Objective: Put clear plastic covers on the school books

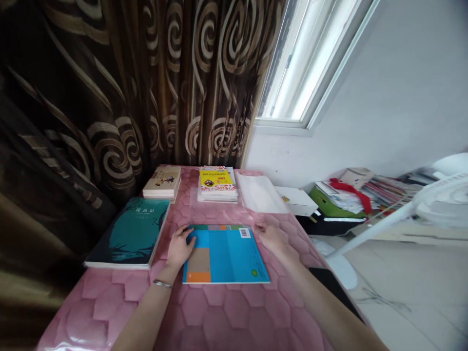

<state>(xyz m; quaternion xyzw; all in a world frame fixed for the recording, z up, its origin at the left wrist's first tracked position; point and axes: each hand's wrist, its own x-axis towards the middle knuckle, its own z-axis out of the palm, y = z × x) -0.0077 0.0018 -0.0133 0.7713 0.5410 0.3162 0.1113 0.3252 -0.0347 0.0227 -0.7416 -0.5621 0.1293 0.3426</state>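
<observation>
A blue book (234, 256) with orange and tan patches and a white barcode label lies flat on the pink table. My left hand (181, 246), a bracelet at its wrist, rests on the book's upper left corner. Its fingers are apart and the thumb lies over the edge of the cover. By the upper right corner is my right hand (271, 237), with its fingertips drawn together. Whatever sits between those fingertips is too small to make out.
On the hexagon-patterned table (234, 317) lie a large teal book (135, 231), tan books (163, 181), a yellow-topped book stack (218, 181) and clear plastic sheets (261, 193). A dark flat object (332, 287) is at the right edge. Beyond stands a white fan (383, 224).
</observation>
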